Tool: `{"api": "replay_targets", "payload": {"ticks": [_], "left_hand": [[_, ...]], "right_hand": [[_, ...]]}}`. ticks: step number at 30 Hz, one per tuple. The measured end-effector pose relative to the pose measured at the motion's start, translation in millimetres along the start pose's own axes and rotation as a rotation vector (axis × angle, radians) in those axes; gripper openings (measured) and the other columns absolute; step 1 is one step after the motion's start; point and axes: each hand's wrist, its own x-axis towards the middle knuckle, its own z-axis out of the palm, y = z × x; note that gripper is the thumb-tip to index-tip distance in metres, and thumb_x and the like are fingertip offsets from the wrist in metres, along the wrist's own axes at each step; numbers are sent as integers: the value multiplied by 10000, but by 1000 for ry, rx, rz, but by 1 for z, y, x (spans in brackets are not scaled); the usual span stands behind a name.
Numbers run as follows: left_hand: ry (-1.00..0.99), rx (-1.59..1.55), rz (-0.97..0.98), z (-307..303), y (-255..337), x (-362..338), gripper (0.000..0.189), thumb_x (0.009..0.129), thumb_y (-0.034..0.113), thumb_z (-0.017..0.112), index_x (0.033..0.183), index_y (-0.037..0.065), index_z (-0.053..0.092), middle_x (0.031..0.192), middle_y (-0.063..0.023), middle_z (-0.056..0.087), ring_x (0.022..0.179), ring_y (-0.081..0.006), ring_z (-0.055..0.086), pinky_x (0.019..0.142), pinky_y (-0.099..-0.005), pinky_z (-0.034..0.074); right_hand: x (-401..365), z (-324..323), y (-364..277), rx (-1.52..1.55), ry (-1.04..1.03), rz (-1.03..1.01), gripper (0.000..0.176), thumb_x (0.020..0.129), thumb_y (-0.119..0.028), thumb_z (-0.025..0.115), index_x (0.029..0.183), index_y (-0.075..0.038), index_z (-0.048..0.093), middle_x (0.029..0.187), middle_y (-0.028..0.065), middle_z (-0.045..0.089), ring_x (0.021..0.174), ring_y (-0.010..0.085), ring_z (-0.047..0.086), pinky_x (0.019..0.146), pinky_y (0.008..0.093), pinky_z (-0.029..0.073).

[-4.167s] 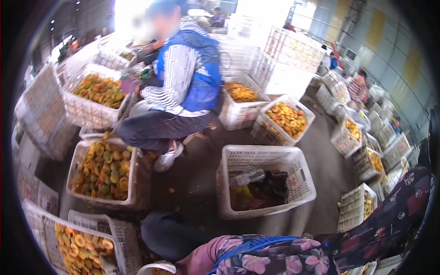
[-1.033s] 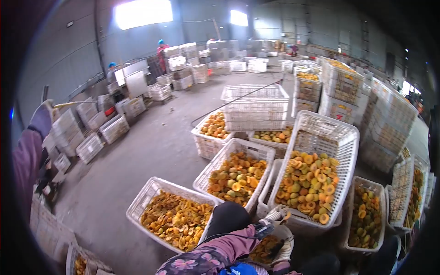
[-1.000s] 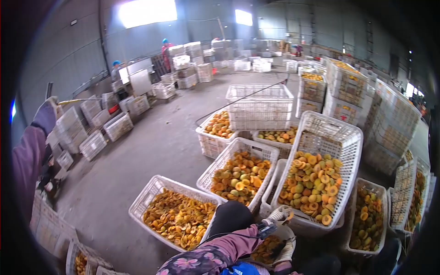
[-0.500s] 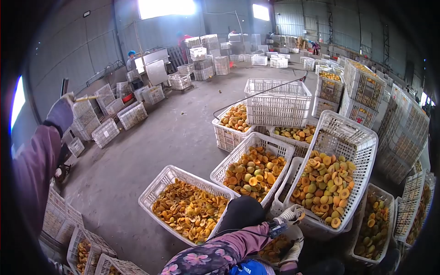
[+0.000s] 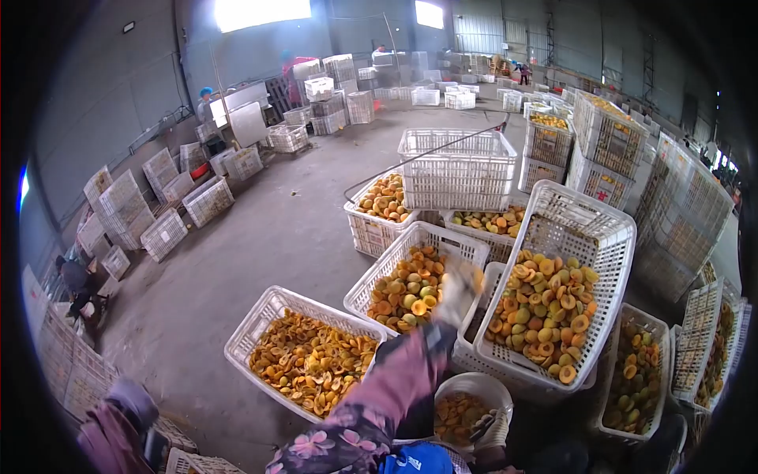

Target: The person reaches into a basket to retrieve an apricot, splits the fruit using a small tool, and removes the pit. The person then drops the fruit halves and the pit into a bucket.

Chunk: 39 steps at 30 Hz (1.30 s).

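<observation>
My left hand (image 5: 460, 292), in a pale glove, reaches over a white crate (image 5: 365, 302) of halved orange-yellow fruit (image 5: 410, 288) that looks like apricots or peaches. Motion smears its fingers, with an orange patch beside them. A floral sleeve and pink cuff cover that arm. Low in the view, my right hand (image 5: 483, 428) is at a white bucket (image 5: 503, 393) with fruit pieces inside. Its fingers are dark and mostly hidden. Nearest my left forearm is a crate (image 5: 237, 344) of flattened, darker fruit pieces (image 5: 312, 359).
A tilted crate (image 5: 624, 237) of fruit halves rests on another at right. More filled crates (image 5: 667, 371) and tall stacks (image 5: 604, 142) stand beyond. Another person's purple sleeve (image 5: 110, 434) shows lower left. Crates (image 5: 209, 201) line the far left floor, with people in the background.
My left hand has moved from beside the bucket up and left over the middle crate. The other person's raised arm at left has dropped low. The whole view has shifted slightly.
</observation>
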Motion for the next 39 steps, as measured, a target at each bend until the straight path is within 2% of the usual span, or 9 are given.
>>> {"api": "replay_targets", "payload": {"ticks": [1, 3, 11, 12, 13, 16, 25, 34, 39], "left_hand": [[-474, 196, 608, -5, 28, 55, 183, 925, 313, 453, 806, 175, 442, 672, 31, 436, 545, -118, 415, 476, -277, 366], [50, 341, 400, -25, 74, 147, 214, 863, 229, 415, 686, 110, 435, 493, 9, 345, 334, -176, 290, 358, -328, 299], [-459, 615, -248, -15, -79, -21, 160, 884, 181, 462, 979, 63, 513, 819, -15, 522, 666, -133, 517, 601, -251, 436], [-662, 950, 447, -37, -112, -49, 133, 868, 176, 525, 957, 79, 537, 810, 1, 544, 655, -107, 512, 573, -243, 431], [-345, 533, -378, -57, -133, -65, 81, 832, 127, 560, 901, 86, 576, 769, 3, 556, 672, -115, 518, 583, -252, 431], [-655, 911, 184, -111, -166, -96, 150, 699, 19, 544, 571, 67, 482, 585, -38, 457, 552, -152, 428, 497, -299, 340], [-277, 450, -287, -191, -172, -100, 127, 800, 84, 480, 833, 32, 591, 825, -95, 596, 772, -221, 553, 685, -325, 441], [-536, 1664, 289, -114, -111, -109, 300, 830, 75, 451, 1098, 12, 571, 1047, -134, 624, 980, -242, 584, 875, -320, 449], [-289, 720, -133, -187, -156, -104, 320, 954, 150, 283, 1163, -3, 471, 1141, -128, 559, 1053, -205, 545, 939, -333, 422]], "right_hand": [[-4, 0, -2, 5, 6, -2, 356, 878, -511, 465, 761, -175, 474, 522, -20, 449, 423, 152, 425, 410, 320, 390], [6, -7, 2, 1, 8, -15, 354, 887, -500, 460, 743, -177, 465, 500, -29, 412, 411, 148, 387, 403, 315, 359], [4, 5, -2, 52, 57, -9, 302, 911, -434, 435, 805, -152, 451, 477, 6, 418, 353, 171, 394, 347, 333, 374], [3, -1, -2, 66, -7, -15, 314, 904, -449, 446, 826, -146, 472, 504, 0, 457, 376, 178, 427, 373, 336, 401], [6, -4, -2, 67, -89, -10, 329, 897, -464, 456, 848, -141, 493, 531, -6, 497, 399, 185, 461, 399, 338, 428], [79, -37, 24, 190, -319, -96, 516, 864, -554, 434, 1192, -160, 494, 1043, 45, 593, 936, 228, 564, 815, 379, 465], [93, -54, 32, 344, -555, 181, 647, 856, -542, 454, 1345, -124, 382, 1325, 77, 437, 1234, 242, 385, 1026, 382, 319], [25, -15, 19, -1562, -61, -958, 317, 855, -74, 405, 1133, -17, 546, 1108, 227, 546, 1028, 347, 528, 911, 407, 423], [5, 13, 10, -835, -57, -589, 397, 907, -280, 470, 1111, 57, 521, 988, 262, 591, 924, 409, 558, 796, 410, 449]]}}
